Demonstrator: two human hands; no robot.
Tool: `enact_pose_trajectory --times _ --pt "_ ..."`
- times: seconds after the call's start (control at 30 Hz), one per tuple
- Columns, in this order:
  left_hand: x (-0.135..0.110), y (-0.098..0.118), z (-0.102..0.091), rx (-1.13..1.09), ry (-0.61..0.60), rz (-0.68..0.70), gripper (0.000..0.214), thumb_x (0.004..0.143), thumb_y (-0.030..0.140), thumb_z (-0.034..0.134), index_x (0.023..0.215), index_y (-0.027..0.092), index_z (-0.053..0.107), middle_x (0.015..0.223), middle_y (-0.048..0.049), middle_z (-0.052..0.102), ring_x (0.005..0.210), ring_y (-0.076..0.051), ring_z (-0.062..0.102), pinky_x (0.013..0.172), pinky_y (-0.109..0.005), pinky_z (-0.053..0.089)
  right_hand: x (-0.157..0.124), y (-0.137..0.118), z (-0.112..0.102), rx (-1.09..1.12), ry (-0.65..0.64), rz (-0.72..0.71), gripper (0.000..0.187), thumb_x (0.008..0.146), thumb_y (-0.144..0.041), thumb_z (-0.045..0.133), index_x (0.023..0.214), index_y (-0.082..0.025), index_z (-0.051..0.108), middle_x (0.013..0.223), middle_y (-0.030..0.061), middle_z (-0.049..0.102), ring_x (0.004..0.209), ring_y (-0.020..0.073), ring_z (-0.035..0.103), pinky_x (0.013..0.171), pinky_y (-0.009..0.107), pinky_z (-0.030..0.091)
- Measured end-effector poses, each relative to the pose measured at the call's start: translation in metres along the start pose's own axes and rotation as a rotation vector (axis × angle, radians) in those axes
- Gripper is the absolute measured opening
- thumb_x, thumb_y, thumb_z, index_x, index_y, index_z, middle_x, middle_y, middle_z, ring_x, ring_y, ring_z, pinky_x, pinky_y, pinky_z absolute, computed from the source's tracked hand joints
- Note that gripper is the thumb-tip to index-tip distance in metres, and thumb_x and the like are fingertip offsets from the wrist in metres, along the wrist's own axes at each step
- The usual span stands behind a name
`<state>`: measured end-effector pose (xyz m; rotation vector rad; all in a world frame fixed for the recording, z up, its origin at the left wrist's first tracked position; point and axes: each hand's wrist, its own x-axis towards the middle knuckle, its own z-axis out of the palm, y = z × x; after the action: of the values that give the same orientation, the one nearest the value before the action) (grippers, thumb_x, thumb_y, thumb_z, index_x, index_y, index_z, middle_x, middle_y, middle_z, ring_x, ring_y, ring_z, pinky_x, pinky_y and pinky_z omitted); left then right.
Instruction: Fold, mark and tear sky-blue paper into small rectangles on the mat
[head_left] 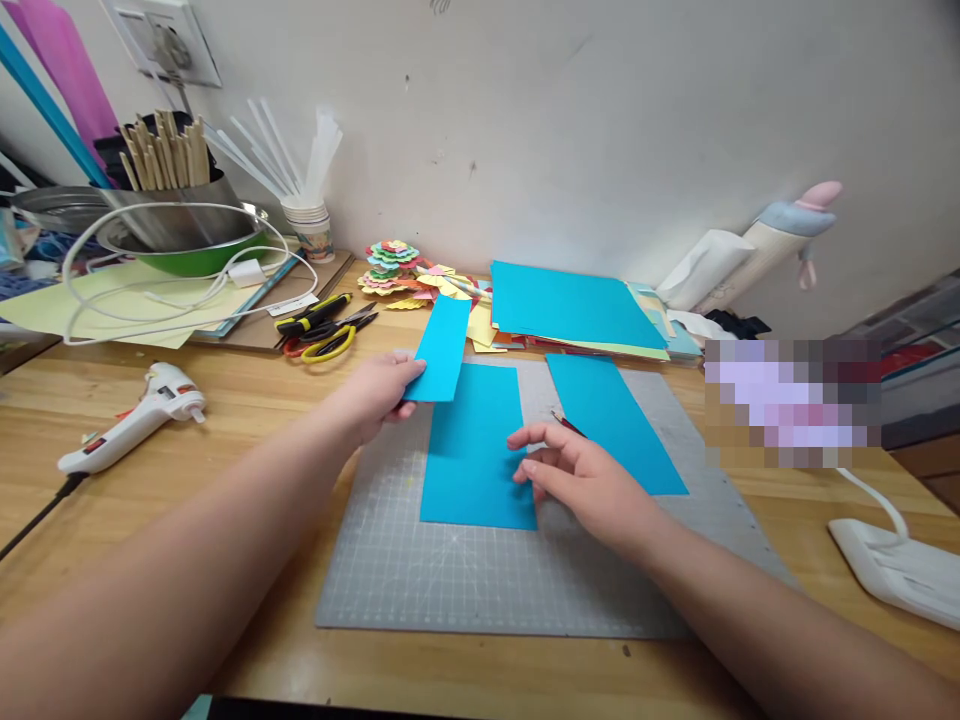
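Note:
My left hand (386, 393) pinches a narrow strip of blue paper (444, 345) by its lower left edge, holding it raised over the cutting mat (390, 570). Below the strip, a larger blue paper rectangle (476, 450) lies flat on the mat. My right hand (574, 480) hovers at this sheet's right edge, its fingers apart and curved, with nothing between them. To the right rests another blue paper piece (615, 420), slanted on the mat. A dark red pencil (568, 424) shows partly between the two, its lower end hidden behind my right hand.
A stack topped with blue paper (570, 305) lies by the wall. Scissors (330, 340) and a yellow-black cutter (313, 314) are at back left. A glue gun (135, 415) with a cord lies left. Paper cups (311, 225) hold straws. A white lamp base (900, 570) stands right.

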<state>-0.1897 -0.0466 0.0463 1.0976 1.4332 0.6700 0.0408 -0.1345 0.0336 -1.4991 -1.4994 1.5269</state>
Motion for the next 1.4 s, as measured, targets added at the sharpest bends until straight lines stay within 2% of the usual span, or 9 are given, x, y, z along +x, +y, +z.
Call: enact_pose_trajectory --times 0.17,0.4,0.6,0.7,0.83,1.0,1.13,1.27,1.4 --pt "0.037 0.021 0.007 0.042 -0.036 -0.097 0.034 0.092 0.036 0.057 0.119 0.016 0.057 0.117 -0.0086 0.060 0.098 -0.020 0.062 0.082 -0.041 0.054 -0.014 0.015 -0.011 0.020 -0.027 -0.005 0.023 0.085 -0.033 0.055 0.104 -0.021 0.059 0.083 0.0052 0.066 0.078 0.0188 0.062 0.069 0.035 0.050" --pt "0.088 0.041 0.026 0.039 -0.064 -0.139 0.035 0.091 0.035 0.058 0.121 0.017 0.056 0.122 -0.0092 0.059 0.103 -0.022 0.061 0.086 -0.043 0.053 -0.014 0.025 -0.027 0.048 0.069 -0.024 0.025 0.083 -0.037 0.058 0.101 -0.020 0.061 0.085 0.0068 0.067 0.081 0.0197 0.063 0.069 0.035 0.051" --pt "0.116 0.054 0.056 0.009 0.094 0.065 0.035 0.092 0.035 0.057 0.122 0.017 0.055 0.122 -0.0091 0.059 0.102 -0.021 0.061 0.085 -0.042 0.053 -0.009 0.025 -0.052 -0.152 0.301 -0.108 0.024 0.086 -0.038 0.053 0.101 -0.022 0.061 0.082 0.0048 0.066 0.073 0.0190 0.061 0.066 0.034 0.047" --pt "0.113 0.051 0.065 0.071 0.211 0.197 0.036 0.092 0.035 0.057 0.123 0.017 0.054 0.122 -0.0093 0.058 0.102 -0.022 0.061 0.085 -0.043 0.054 -0.005 0.030 -0.068 -0.511 0.434 -0.138 0.024 0.088 -0.038 0.050 0.103 -0.023 0.061 0.091 0.0064 0.065 0.072 0.0196 0.058 0.064 0.035 0.044" --pt "0.094 0.040 0.058 0.316 0.337 0.328 0.039 0.090 0.034 0.059 0.124 0.018 0.053 0.128 -0.0101 0.054 0.108 -0.024 0.058 0.090 -0.045 0.050 0.006 0.043 -0.073 -0.779 0.384 -0.203 0.027 0.088 -0.032 0.052 0.113 -0.022 0.057 0.102 0.0098 0.063 0.088 0.0261 0.058 0.073 0.040 0.045" --pt "0.073 0.027 0.032 0.714 0.189 0.320 0.041 0.066 0.045 0.077 0.095 0.018 0.064 0.103 -0.0109 0.065 0.100 -0.029 0.059 0.088 -0.038 0.044 0.014 0.049 -0.065 -0.825 0.299 -0.247 0.030 0.089 -0.022 0.043 0.117 -0.020 0.054 0.089 0.0071 0.059 0.082 0.0236 0.056 0.069 0.036 0.042" --pt "0.073 0.023 0.018 0.952 0.082 0.311 0.063 0.041 0.052 0.085 0.091 0.020 0.065 0.110 -0.0128 0.064 0.112 -0.036 0.053 0.094 -0.038 0.039 0.011 0.043 -0.069 -0.646 0.407 -0.225 0.029 0.087 -0.024 0.043 0.115 -0.021 0.049 0.078 0.0001 0.051 0.062 0.0158 0.050 0.057 0.029 0.038" --pt "0.079 0.026 0.017 1.064 0.009 0.259 0.068 0.037 0.058 0.083 0.090 0.020 0.065 0.105 -0.0124 0.066 0.104 -0.035 0.057 0.088 -0.039 0.042 0.015 0.045 -0.085 -0.690 0.562 -0.157 0.029 0.084 -0.023 0.044 0.111 -0.021 0.051 0.073 -0.0010 0.052 0.061 0.0162 0.051 0.055 0.028 0.037" --pt "0.076 0.029 0.018 1.035 -0.001 0.262 0.062 0.039 0.053 0.084 0.088 0.020 0.065 0.097 -0.0090 0.069 0.095 -0.031 0.061 0.078 -0.035 0.045 0.024 0.054 -0.094 -0.791 0.541 -0.106 0.028 0.082 -0.023 0.045 0.107 -0.020 0.058 0.074 0.0022 0.056 0.064 0.0197 0.054 0.054 0.030 0.036"
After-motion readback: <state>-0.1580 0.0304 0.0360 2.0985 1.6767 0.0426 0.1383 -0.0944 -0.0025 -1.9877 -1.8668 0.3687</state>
